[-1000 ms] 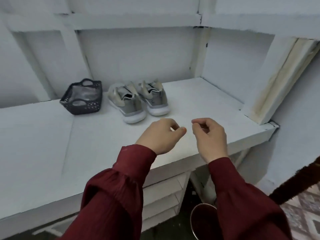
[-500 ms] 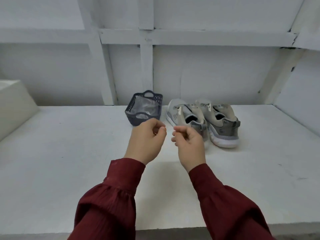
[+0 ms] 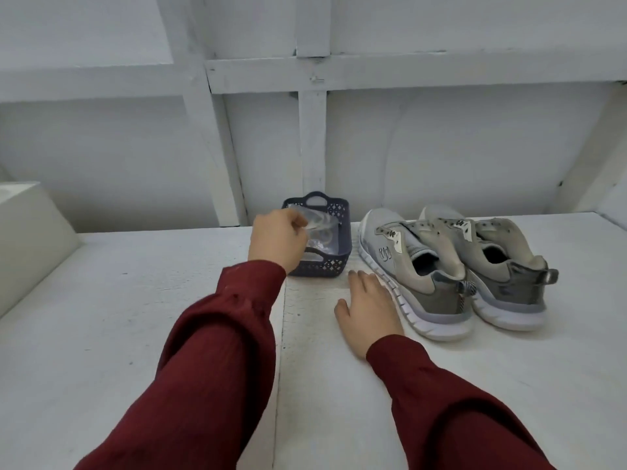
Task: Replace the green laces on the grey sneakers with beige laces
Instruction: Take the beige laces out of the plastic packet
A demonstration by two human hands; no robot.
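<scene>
Grey sneakers [image 3: 441, 266] on the tabletop [image 3: 152, 300], toes pointing away, just right of the flat right hand [image 3: 368, 310] touching the nearer sole; left hand [image 3: 276, 240] pinching a clear packet [image 3: 319, 225] over the basket [image 3: 336, 264].

Head-worn view, forward and downward

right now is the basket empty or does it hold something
Not empty: clear plastic packets lie in the basket; the left hand pinches one.

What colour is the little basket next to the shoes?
The small plastic basket is dark blue, seen in the head view.
</scene>
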